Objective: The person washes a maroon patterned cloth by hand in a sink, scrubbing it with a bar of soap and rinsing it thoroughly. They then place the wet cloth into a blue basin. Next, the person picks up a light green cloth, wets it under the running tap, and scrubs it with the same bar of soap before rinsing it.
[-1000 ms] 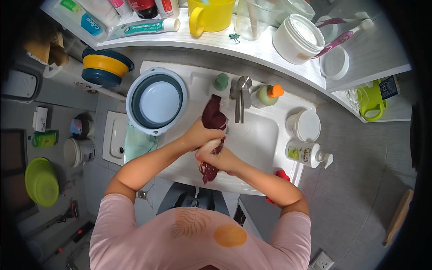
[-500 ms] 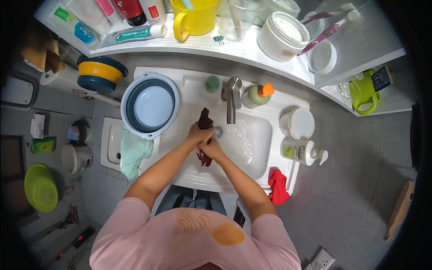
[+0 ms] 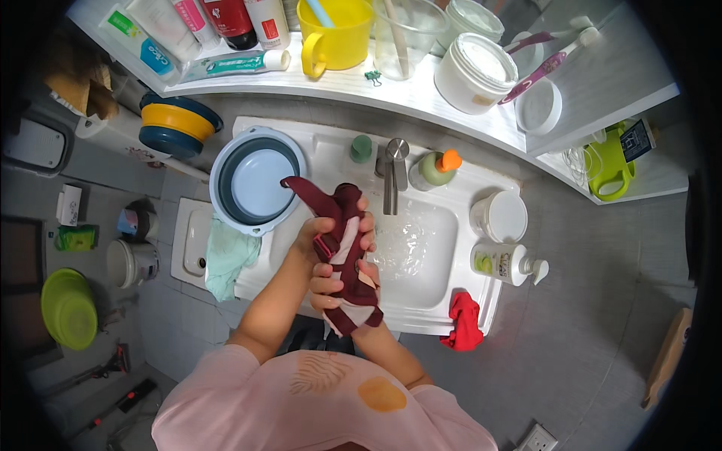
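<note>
Holding a crumpled maroon-and-white cloth [image 3: 347,225] with both hands, raised over the sink [image 3: 421,317]: left of the water [image 3: 406,252] in the bowl, lower end over the near edge.

Gripping the upper part with the left hand [image 3: 310,234]: pinching between thumb on the cloth's left side and fingers curled round onto its right. Gripping the lower part with the right hand [image 3: 324,287]: fingers close together, wrapped onto the left side, thumb on the right. Can't see the palms, hidden behind the cloth. Can't tell if touching the basin rim at the upper tip.

At the sink's far left corner: blue basin [image 3: 259,184]. Hung over the left edge: mint cloth [image 3: 229,259]. Mid far edge: metal faucet [image 3: 391,188], with orange-topped green bottle [image 3: 435,171] just right and green-capped container [image 3: 361,149] just left. Along the right edge: white lidded tub [image 3: 502,216], then white pump bottle [image 3: 496,263] nearer. Draped over the near right corner: red cloth [image 3: 464,323].

On the shelf [image 3: 414,94] beyond the far edge: toothpaste tube [image 3: 237,64] toward the left, yellow mug [image 3: 342,45] mid, toothbrushes [image 3: 535,79] toward the right.
</note>
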A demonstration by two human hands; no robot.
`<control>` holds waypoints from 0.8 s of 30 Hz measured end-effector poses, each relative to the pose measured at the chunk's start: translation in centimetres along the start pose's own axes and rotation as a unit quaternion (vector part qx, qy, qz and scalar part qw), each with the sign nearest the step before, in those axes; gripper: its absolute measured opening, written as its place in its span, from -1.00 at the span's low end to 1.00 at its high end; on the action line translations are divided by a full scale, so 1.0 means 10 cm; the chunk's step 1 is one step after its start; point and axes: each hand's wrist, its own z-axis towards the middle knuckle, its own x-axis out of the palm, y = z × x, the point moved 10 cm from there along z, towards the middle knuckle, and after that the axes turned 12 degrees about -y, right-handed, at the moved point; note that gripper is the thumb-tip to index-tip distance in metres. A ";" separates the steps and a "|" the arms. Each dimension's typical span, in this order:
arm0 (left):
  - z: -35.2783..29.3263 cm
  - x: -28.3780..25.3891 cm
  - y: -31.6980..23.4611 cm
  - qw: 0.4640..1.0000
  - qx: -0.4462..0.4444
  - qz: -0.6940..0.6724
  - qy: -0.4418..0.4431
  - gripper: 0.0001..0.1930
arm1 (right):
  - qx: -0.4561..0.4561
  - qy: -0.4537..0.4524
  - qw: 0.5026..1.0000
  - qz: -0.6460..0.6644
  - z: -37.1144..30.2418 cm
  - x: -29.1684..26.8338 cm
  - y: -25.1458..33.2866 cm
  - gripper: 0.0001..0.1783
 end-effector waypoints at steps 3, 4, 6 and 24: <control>-0.07 0.09 -0.13 0.979 -0.006 0.045 -0.197 -0.78 | 0.051 -0.042 0.996 -0.065 -0.11 0.18 -0.05 -0.31; -0.12 0.14 -0.18 0.969 0.000 0.082 -0.232 -0.82 | 0.041 -0.047 0.989 -0.132 -0.14 0.23 -0.08 -0.27; -0.16 0.29 -0.21 0.958 -0.008 0.129 -0.256 -0.81 | 0.046 -0.046 0.973 -0.222 -0.20 0.30 -0.15 -0.26; -0.55 -1.14 -0.57 0.703 0.140 0.515 -0.471 -0.86 | -0.173 -0.212 0.378 -0.884 0.33 -0.73 1.18 -0.50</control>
